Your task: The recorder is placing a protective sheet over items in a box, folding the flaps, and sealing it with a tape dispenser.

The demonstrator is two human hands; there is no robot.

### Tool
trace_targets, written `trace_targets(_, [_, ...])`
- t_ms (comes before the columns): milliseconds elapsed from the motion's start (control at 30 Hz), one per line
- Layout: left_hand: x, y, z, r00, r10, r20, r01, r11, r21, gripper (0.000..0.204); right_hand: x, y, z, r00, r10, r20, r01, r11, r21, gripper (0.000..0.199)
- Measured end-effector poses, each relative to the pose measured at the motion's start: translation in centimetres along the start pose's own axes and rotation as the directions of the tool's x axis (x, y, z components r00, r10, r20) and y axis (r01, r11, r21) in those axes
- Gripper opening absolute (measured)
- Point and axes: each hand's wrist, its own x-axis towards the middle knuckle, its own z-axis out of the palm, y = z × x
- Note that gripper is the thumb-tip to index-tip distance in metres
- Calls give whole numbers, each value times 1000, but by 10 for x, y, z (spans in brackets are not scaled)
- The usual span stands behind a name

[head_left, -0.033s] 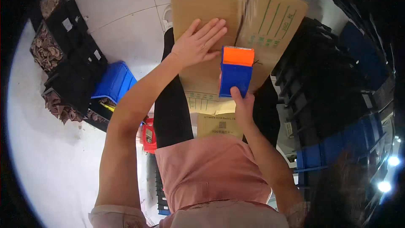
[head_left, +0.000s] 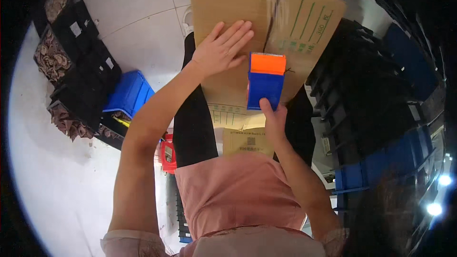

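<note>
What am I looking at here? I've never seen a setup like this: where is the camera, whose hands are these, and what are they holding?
There is no machine here, just a person working with two bare hands. The camera is worn on the person's head and looks down; its wide fisheye lens bends straight edges near the rim. Picture left is the person's own left.

The left hand lies with fingers spread on a cardboard box, holding nothing. The right hand grips a blue and orange tape dispenser with a toothed edge. It appears over the box; whether it touches the cardboard, I can't tell.

Off to the left, a blue bin sits near black bins on the pale floor.
</note>
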Motion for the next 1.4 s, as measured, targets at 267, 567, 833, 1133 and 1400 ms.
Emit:
trace_targets(267, [48, -18, -15, 957, 41, -287, -65, 995, -73, 56, 12, 3, 9, 998, -57, 12, 57, 998, -22, 29])
trace_targets(567, [121, -31, -49, 929, 362, -73, -355, 930, 96, 53, 13, -7, 15, 998, -59, -23, 60, 996, 60, 29])
trace_targets(833, [120, -31, -39, 921, 388, 22, -387, 911, 141, 55, 25, 1, 25, 997, -73, -38, 74, 997, 21, 36])
trace_targets(1133, [113, -20, -23, 788, 577, 214, -607, 787, 115, 59, 45, 12, 11, 970, -240, 41, 242, 969, -54, 37])
trace_targets(1400, [112, -27, -13, 765, 643, 48, -637, 742, 210, 54, 57, 16, -9, 979, -152, 139, 159, 987, -37, 42])
